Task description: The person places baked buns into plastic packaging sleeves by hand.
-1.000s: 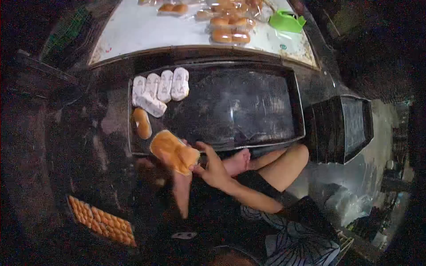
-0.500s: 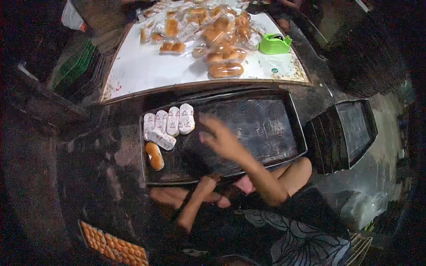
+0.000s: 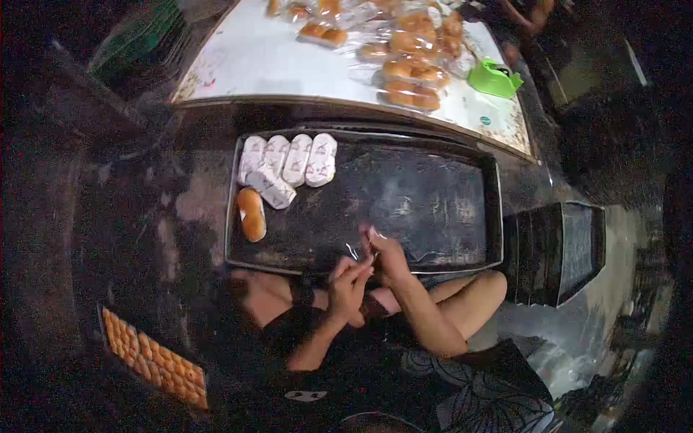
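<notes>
darkness swallows the left side; only an orange grid-patterned patch [image 3: 151, 359] shows at the lower left, too dim to identify. at the left end of the black tray [image 3: 433, 202] lie a bare bun [image 3: 251, 214] and a row of wrapped buns [image 3: 289, 160], with one more lying askew below the row. the white table [image 3: 260, 61] beyond is cut off by the top edge, and its bagged buns [image 3: 411, 76] are blurred. at the tray's near rim the left hand [image 3: 348, 287] and right hand [image 3: 388, 258] meet, fingertips together, pinching a thin glinting scrap [image 3: 352, 250]; what it is cannot be made out. further right sits a stack of dark trays [image 3: 556, 242], and a green tape dispenser [image 3: 494, 78] stands on the table's right end.
</notes>
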### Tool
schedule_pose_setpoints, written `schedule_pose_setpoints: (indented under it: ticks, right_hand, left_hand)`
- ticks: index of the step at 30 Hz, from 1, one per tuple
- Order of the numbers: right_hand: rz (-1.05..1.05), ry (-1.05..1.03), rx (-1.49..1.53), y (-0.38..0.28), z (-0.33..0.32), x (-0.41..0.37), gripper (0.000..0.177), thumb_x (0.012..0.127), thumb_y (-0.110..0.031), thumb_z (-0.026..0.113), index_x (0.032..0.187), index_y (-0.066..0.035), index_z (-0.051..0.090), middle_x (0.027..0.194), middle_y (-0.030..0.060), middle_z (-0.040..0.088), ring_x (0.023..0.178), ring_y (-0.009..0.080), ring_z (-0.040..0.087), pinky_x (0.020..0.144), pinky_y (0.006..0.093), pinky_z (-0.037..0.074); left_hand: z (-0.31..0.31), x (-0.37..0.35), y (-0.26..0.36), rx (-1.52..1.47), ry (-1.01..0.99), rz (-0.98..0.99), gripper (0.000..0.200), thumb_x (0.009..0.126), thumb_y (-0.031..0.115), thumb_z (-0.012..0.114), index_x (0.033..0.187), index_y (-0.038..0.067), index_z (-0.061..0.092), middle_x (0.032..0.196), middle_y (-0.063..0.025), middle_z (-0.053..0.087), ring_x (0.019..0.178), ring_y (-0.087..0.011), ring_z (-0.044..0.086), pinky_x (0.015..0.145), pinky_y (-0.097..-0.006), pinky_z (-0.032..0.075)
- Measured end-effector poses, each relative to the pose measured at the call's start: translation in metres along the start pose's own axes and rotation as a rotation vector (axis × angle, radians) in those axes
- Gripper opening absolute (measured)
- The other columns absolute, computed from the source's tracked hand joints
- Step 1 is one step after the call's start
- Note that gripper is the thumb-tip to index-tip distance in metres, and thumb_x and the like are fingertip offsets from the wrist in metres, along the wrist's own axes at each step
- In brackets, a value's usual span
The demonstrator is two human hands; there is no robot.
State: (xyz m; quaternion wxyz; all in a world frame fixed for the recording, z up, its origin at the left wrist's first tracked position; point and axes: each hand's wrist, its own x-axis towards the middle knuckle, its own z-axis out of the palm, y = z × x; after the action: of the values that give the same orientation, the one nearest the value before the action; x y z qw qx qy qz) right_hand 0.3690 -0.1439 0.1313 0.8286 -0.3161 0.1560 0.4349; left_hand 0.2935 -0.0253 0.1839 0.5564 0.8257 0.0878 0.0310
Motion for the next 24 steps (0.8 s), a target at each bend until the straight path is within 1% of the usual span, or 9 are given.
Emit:
schedule_pose_setpoints:
  ticks: [1,3,5,8,10,12,14,17,24]
  right_hand:
    - [-0.159,0.016,0.125,-0.004,0.051,0.002,0.027,0.088,-0.021,0.044,0.109,-0.006,0.049,0.097,0.0082,0.058,0.086,0.0187,0.056,0.073,0.0330,0.046]
    - [-0.298,0.021,0.244,0.005,0.101,0.021,0.030,0.088,-0.025,0.045,0.109,-0.005,0.049,0.102,0.0090,0.056,0.094,0.0190,0.053,0.080,0.0344,0.044]
    - [-0.139,-0.122,-0.212,0.024,0.109,0.048,0.031,0.086,-0.028,0.047,0.107,-0.005,0.051,0.102,0.0103,0.056,0.096,0.0210,0.052,0.083,0.0349,0.042]
    - [0.052,-0.359,-0.832,0.059,0.130,0.089,0.034,0.084,-0.032,0.050,0.103,-0.003,0.053,0.102,0.0123,0.056,0.099,0.0241,0.051,0.086,0.0355,0.039]
    - [-0.655,-0.158,-1.232,0.031,0.177,0.140,0.043,0.075,-0.031,0.058,0.100,0.003,0.051,0.095,0.0207,0.055,0.090,0.0306,0.054,0.078,0.0376,0.041]
    - [-1.004,0.138,-1.914,0.015,0.170,0.251,0.066,0.071,-0.044,0.058,0.117,0.000,0.040,0.114,0.0199,0.047,0.108,0.0332,0.043,0.091,0.0414,0.033]
    - [-0.446,0.126,-2.317,0.003,0.136,0.325,0.092,0.063,-0.071,0.042,0.127,-0.005,0.033,0.133,0.0143,0.029,0.125,0.0270,0.023,0.099,0.0499,0.018]
    - [-0.082,-0.032,-2.311,-0.041,0.144,0.300,0.077,0.065,-0.068,0.043,0.118,-0.012,0.048,0.130,0.0119,0.035,0.122,0.0268,0.029,0.095,0.0511,0.025]
    - [-0.065,0.030,-2.472,-0.100,0.022,0.145,0.049,0.072,-0.045,0.052,0.114,-0.020,0.051,0.127,0.0061,0.040,0.123,0.0245,0.029,0.099,0.0485,0.019]
  left_hand:
    - [0.002,0.004,-0.008,0.000,0.014,-0.021,0.021,0.077,0.016,0.058,0.097,0.009,0.060,0.081,-0.0083,0.054,0.078,-0.0235,0.055,0.069,-0.0320,0.044]
    - [-0.001,0.025,-0.028,-0.716,0.672,0.058,0.051,0.078,0.020,0.058,0.125,0.017,0.038,0.104,-0.0126,0.052,0.094,-0.0256,0.052,0.079,-0.0344,0.042]
    - [-0.057,0.018,-0.058,-1.663,0.333,-0.186,0.061,0.083,0.024,0.052,0.133,0.017,0.019,0.117,-0.0138,0.045,0.102,-0.0306,0.047,0.088,-0.0386,0.038]
    - [-0.121,0.007,-0.089,-1.554,0.296,-0.198,0.047,0.086,0.025,0.043,0.128,0.010,0.030,0.117,-0.0143,0.046,0.101,-0.0284,0.047,0.089,-0.0368,0.037]
    - [-0.167,-0.010,-0.113,-1.453,0.391,-0.212,0.045,0.086,0.025,0.043,0.127,0.010,0.031,0.115,-0.0136,0.046,0.101,-0.0273,0.047,0.089,-0.0358,0.038]
    - [-0.171,-0.041,-0.123,-1.369,0.478,-0.219,0.044,0.086,0.025,0.043,0.126,0.009,0.033,0.114,-0.0130,0.047,0.100,-0.0261,0.048,0.088,-0.0349,0.038]
    - [-0.146,-0.058,-0.124,-1.283,0.572,-0.216,0.042,0.087,0.025,0.043,0.125,0.009,0.035,0.113,-0.0123,0.047,0.099,-0.0249,0.048,0.087,-0.0339,0.038]
    - [-0.188,-0.038,-0.153,-1.180,0.717,-0.241,0.041,0.087,0.025,0.043,0.124,0.009,0.037,0.111,-0.0113,0.048,0.098,-0.0232,0.048,0.086,-0.0324,0.039]
    - [-0.132,-0.009,-0.117,-1.221,0.800,-0.585,0.041,0.086,0.026,0.046,0.123,0.010,0.039,0.103,-0.0075,0.049,0.096,-0.0193,0.048,0.083,-0.0306,0.040]
